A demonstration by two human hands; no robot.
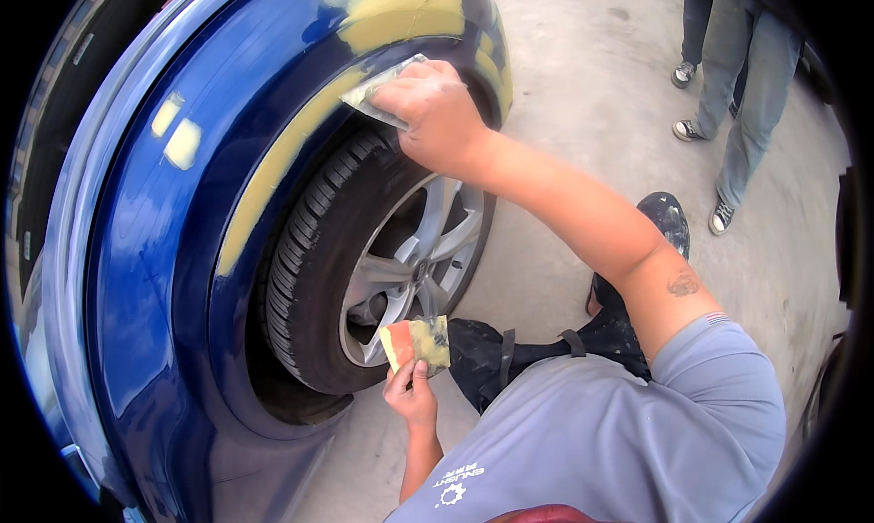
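Sheet [359, 99], thin and smeared: against blue bodywork [137, 314], at yellow strip [271, 172] above wheel.
Right hand [432, 113]: curled over sheet, grasping.
Left hand [412, 394]: pinching orange-and-yellow pad [402, 343], thumb in front.
Wheel [305, 277]: close under right hand.
Standing legs [733, 95]: well apart, on grey floor [592, 113].

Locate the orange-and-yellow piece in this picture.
In the head view, the orange-and-yellow piece is below centre, slightly left, held in the person's left hand and visually overlapping the lower edge of the car wheel.
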